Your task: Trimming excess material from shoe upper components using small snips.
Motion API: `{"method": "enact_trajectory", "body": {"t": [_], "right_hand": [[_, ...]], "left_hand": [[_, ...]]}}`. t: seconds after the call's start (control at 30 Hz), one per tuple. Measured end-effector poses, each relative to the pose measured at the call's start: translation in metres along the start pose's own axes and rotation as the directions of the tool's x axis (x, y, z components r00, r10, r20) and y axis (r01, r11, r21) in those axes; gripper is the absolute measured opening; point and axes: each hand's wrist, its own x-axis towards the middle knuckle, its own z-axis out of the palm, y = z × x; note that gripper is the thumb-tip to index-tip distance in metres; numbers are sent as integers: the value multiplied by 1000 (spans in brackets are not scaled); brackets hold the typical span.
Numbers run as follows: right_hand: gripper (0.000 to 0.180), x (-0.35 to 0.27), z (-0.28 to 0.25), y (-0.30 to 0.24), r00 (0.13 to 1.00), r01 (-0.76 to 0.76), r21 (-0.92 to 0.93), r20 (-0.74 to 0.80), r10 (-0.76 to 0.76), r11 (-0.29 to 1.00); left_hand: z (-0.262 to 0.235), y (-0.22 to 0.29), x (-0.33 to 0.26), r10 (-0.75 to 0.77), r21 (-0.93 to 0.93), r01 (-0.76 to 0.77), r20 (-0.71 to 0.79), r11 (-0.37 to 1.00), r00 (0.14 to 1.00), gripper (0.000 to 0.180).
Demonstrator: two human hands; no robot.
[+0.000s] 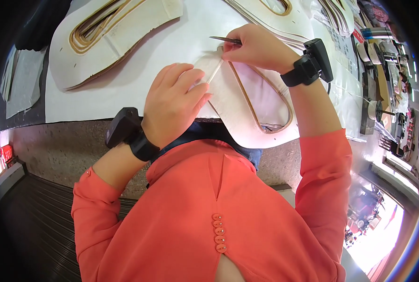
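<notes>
"What's nearest you?"
"A white panel with a long looped cutout, its near end overhanging the tabletop. My left hand bends its fingers at the panel's left edge; whether they grip it, I can't tell."
"Beyond that?"
"My right hand, closed around a dark pointed tool, at the panel's far end. Farther off, leftward, lies a stack of pale panels."

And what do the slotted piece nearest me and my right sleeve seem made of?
Slotted piece: pale and smooth, brown-edged around its opening, so perhaps leather or coated board. Right sleeve: matte-looking coral, draping in loose creases, so likely thin woven fabric.
</notes>
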Motion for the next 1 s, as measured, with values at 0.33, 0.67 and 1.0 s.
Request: {"method": "enact_trajectory", "body": {"t": [0.33,0.67,1.0], "right_hand": [[24,-8,0,8,997,49,16,-67,-48,999],[24,-3,1,12,980,62,-113,-182,-82,992],[25,-41,-4,-1,972,19,-286,-218,-85,958]], "left_hand": [[14,-1,25,92,26,-96,120,995,989,18],[17,-3,30,129,47,-133,91,990,987,23],[17,-4,29,109,45,-115,107,992,988,33]]}}
